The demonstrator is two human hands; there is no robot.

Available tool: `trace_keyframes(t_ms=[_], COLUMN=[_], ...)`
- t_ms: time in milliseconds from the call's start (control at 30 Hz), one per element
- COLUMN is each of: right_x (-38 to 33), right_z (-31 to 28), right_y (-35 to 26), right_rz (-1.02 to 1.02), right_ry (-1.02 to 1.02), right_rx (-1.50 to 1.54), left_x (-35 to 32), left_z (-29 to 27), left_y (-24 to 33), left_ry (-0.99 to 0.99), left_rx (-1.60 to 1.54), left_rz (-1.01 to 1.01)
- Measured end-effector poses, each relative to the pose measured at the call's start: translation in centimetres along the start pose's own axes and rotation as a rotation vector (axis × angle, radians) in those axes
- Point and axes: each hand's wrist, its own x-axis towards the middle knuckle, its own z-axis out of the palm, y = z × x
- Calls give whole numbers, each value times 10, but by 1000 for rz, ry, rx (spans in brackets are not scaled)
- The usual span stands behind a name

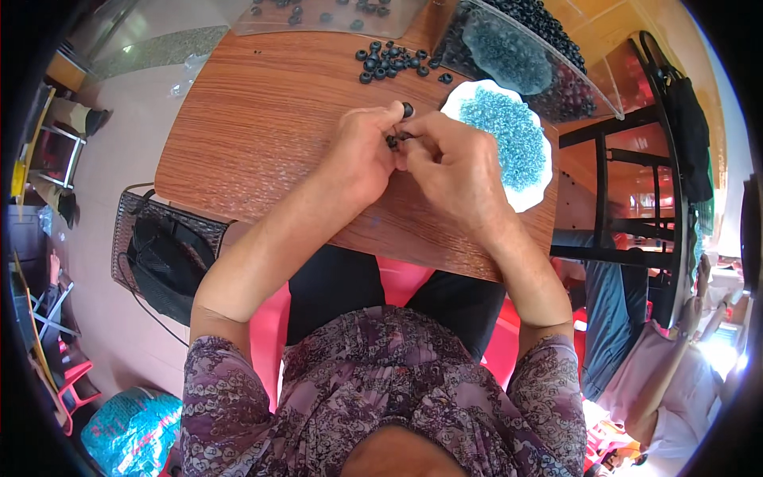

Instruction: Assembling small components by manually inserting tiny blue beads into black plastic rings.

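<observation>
Beside one plate (525,197), two hands (364,151) (463,165) hold at least two beads (408,110).

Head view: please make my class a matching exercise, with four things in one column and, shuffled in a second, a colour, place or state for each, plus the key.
Things
1. Dish
2. Tiny beads
3. Loose round beads
4. Left hand and right hand

Descriptions
A. Black, grouped toward the far edge of the table
B. Close together, fingertips at dark pieces
C. White, with a wavy rim
D. Blue, heaped

Pairs: 1-C, 2-D, 3-A, 4-B
</observation>
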Motion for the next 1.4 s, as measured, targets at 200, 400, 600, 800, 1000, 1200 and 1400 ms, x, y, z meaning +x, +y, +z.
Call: trace_keyframes(t_ms=[200, 400, 600, 800, 1000, 1200, 1400], right_x=[0, -3, -9, -8, -9, 3, 5], right_z=[-5, -22, -21, -16, -16, -33, -18], right_y=[-2, 4, 15, 24, 22, 23, 21], right_rz=[59, 279, 251, 25, 80, 334, -20], right_ry=[-82, 5, 65, 172, 94, -130, 81], right_rx=[106, 497, 567, 373, 389, 629, 163], left_x=[-5, -13, -17, -19, -23, -21, -18], left_z=[4, -6, -5, 1, 1, 4, 2], left_y=[-4, 0, 0, 0, -1, 2, 1], left_ry=[-15, -150, -286, -256, -236, -339, -275], left_rx=[-94, -104, -96, 21, 112, 203, -2], left_rz=[-57, -177, -203, -195, -161, -165, -204])
